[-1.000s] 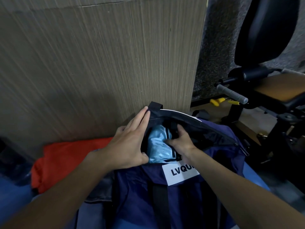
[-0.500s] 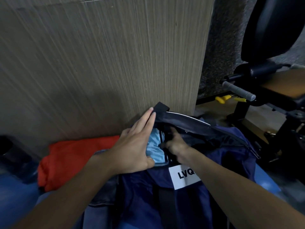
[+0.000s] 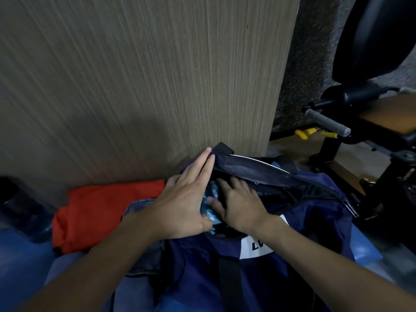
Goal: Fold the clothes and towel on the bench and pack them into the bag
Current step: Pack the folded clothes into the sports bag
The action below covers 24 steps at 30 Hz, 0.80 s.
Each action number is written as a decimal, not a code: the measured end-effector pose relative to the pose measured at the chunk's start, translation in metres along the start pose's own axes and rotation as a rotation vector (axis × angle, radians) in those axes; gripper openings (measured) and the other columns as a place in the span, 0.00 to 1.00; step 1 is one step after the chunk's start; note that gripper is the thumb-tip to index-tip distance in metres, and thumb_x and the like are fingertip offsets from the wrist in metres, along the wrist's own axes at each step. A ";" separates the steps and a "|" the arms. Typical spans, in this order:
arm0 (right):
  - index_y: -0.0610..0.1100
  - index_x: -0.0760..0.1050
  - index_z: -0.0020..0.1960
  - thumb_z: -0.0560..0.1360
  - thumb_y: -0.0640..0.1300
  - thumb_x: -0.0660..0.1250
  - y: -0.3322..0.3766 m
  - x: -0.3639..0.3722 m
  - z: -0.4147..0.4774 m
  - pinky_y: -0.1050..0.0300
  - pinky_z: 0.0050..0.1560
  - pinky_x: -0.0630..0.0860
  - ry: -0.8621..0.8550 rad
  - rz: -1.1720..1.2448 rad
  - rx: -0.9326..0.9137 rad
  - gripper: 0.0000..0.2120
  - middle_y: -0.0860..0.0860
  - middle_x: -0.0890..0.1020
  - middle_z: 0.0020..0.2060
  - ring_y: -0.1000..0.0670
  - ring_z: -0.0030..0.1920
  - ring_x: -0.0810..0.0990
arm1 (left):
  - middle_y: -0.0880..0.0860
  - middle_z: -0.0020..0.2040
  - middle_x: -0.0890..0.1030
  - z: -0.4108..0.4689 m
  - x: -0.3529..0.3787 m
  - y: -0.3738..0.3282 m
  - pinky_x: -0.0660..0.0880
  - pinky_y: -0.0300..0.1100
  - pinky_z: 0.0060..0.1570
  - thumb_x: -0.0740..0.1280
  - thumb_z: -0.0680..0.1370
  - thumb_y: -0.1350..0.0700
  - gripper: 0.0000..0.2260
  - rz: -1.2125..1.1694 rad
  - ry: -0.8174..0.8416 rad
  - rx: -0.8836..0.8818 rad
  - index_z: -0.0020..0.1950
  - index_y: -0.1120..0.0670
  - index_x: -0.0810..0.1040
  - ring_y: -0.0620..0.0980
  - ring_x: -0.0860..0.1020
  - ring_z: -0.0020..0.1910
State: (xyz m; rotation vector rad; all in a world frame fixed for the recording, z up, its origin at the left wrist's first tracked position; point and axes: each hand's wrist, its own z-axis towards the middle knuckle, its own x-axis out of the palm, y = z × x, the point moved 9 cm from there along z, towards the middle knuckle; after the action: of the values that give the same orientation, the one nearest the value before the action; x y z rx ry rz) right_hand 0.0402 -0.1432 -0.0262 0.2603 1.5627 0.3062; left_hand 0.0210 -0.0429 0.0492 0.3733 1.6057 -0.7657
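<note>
Below one wood panel (image 3: 157, 86), two flat-open hands (image 3: 182, 206) (image 3: 242, 206) press one blue cloth (image 3: 212, 216) inside one bag (image 3: 304, 221).

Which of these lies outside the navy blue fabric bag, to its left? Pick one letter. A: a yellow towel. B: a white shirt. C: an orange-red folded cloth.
C: the orange-red folded cloth lies left of the navy blue fabric bag, outside it, while the left hand and right hand are at its opening, by a light blue cloth.
</note>
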 end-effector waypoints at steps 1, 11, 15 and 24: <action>0.53 0.48 0.79 0.78 0.67 0.54 0.006 0.008 -0.001 0.39 0.74 0.52 0.080 -0.009 -0.067 0.36 0.46 0.48 0.79 0.43 0.77 0.48 | 0.33 0.72 0.24 0.000 0.001 0.000 0.53 0.48 0.77 0.73 0.70 0.51 0.56 0.003 -0.001 0.000 0.79 0.47 0.30 0.33 0.39 0.72; 0.56 0.35 0.79 0.80 0.54 0.60 0.018 0.064 -0.002 0.41 0.77 0.49 0.504 0.062 -0.091 0.39 0.49 0.29 0.76 0.39 0.78 0.37 | 0.34 0.72 0.24 -0.003 0.005 -0.002 0.53 0.49 0.76 0.73 0.68 0.52 0.57 0.015 -0.014 0.017 0.78 0.47 0.29 0.32 0.41 0.71; 0.56 0.33 0.78 0.81 0.56 0.58 0.019 0.070 -0.006 0.39 0.76 0.45 0.524 -0.013 -0.120 0.39 0.49 0.28 0.76 0.40 0.77 0.34 | 0.34 0.73 0.24 -0.004 0.006 0.003 0.53 0.48 0.76 0.73 0.68 0.51 0.57 0.036 -0.029 0.012 0.78 0.47 0.29 0.31 0.42 0.71; 0.60 0.33 0.77 0.80 0.66 0.39 0.008 0.070 0.000 0.36 0.75 0.39 0.362 -0.199 -0.087 0.30 0.51 0.30 0.76 0.42 0.76 0.31 | 0.37 0.74 0.24 -0.007 0.017 0.017 0.50 0.52 0.77 0.70 0.69 0.48 0.56 0.092 -0.049 -0.023 0.73 0.42 0.22 0.37 0.34 0.76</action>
State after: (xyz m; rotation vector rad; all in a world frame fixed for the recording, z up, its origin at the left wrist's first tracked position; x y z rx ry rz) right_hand 0.0388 -0.1110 -0.0893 -0.0228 1.9101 0.2747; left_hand 0.0230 -0.0286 0.0282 0.4064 1.5397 -0.6813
